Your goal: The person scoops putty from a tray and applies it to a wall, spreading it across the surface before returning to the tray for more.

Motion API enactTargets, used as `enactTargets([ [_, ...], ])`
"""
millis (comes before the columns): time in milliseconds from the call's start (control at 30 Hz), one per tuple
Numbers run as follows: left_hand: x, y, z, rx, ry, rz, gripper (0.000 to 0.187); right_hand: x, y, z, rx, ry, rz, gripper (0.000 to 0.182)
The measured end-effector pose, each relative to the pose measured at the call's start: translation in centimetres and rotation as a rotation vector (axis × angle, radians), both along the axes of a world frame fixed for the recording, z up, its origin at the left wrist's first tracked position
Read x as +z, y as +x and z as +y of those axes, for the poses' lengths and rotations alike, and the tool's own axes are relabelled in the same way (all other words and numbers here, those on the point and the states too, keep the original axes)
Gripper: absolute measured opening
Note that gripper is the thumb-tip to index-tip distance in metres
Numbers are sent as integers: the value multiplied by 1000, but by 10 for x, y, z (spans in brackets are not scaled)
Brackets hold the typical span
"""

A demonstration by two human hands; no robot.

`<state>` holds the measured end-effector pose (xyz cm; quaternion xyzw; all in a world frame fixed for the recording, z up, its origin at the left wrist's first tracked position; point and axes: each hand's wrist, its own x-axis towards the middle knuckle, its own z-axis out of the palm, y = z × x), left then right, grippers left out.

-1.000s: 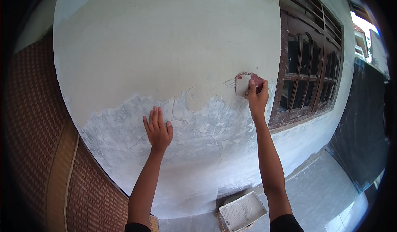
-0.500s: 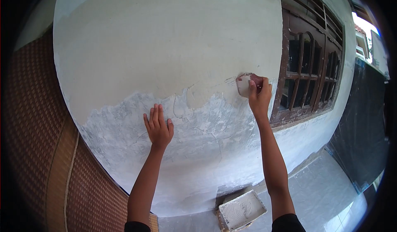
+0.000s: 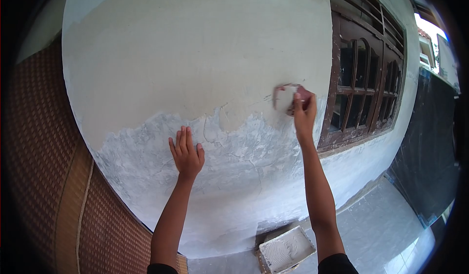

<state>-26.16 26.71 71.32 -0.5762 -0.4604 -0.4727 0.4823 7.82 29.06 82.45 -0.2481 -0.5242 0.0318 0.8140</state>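
My left hand (image 3: 187, 157) lies flat against the rough grey-white lower band of the wall (image 3: 234, 159), its fingers stretched upward and apart. Higher and to the right, my right hand (image 3: 305, 110) grips a small flat scraper (image 3: 288, 98) with a reddish-brown edge and pale paste on its face. The scraper is slightly blurred and rests on or just over the wall, near the border between the smooth cream coat and the rough patch. Thin cracks run through the rough part.
A brown wooden window (image 3: 364, 73) is right of my right hand. On the tiled floor (image 3: 361, 225) below stands a tray (image 3: 286, 248) of white paste. A woven brown panel (image 3: 44, 142) borders the left, and a dark sheet (image 3: 427, 142) stands at the right.
The scraper and my right hand have shifted slightly to the left along the wall. My left hand has hardly moved.
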Motion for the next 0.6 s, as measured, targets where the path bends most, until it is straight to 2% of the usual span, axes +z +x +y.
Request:
enactTargets([
  [67, -1, 1, -2, -3, -2, 9, 54, 0, -9, -8, -91, -127, -140, 25],
  [133, 0, 0, -2, -1, -8, 5, 54, -3, 2, 1, -139, -124, -61, 25],
  [267, 0, 1, 0, -6, 6, 0, 54, -1, 7, -1, -60, -69, 130, 21],
  [333, -1, 1, -1, 3, -2, 2, 55, -7, -2, 1, 58, -81, -37, 25],
  [400, -1, 1, -1, 1, -4, 7, 55, -7, -10, 1, -76, -118, -160, 28],
  [500, -1, 0, -2, 4, -6, 9, 55, -6, 12, 9, -51, -118, 52, 27],
  [533, 0, 1, -1, 1, -6, 3, 55, -3, 15, 3, -120, -106, 87, 26],
  [600, -1, 1, 0, 4, 4, 6, 55, 5, 2, -18, 156, -136, 167, 27],
])
